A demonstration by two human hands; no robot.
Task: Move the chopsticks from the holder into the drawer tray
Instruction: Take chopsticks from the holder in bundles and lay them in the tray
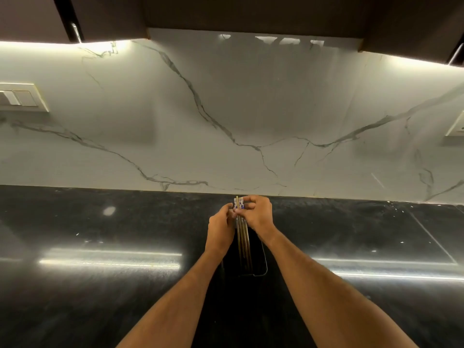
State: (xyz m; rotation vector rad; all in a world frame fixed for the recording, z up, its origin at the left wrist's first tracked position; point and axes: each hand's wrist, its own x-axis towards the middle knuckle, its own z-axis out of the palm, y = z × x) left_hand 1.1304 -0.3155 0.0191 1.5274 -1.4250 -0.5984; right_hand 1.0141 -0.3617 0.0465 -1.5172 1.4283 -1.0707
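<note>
A bundle of several metal chopsticks (243, 237) with blue-and-white patterned tops stands upright in a dark holder (258, 267) on the black counter. My left hand (221, 229) grips the bundle from the left, just below the tops. My right hand (258, 214) pinches the patterned tops from the right. Both hands touch the chopsticks, whose lower ends are inside the holder. No drawer or tray is in view.
The glossy black countertop (113, 247) stretches left and right, backed by a white marble wall (226, 116). A switch plate (22, 96) is on the wall at left and a socket (455, 126) at right. Dark cabinets (251, 13) hang overhead.
</note>
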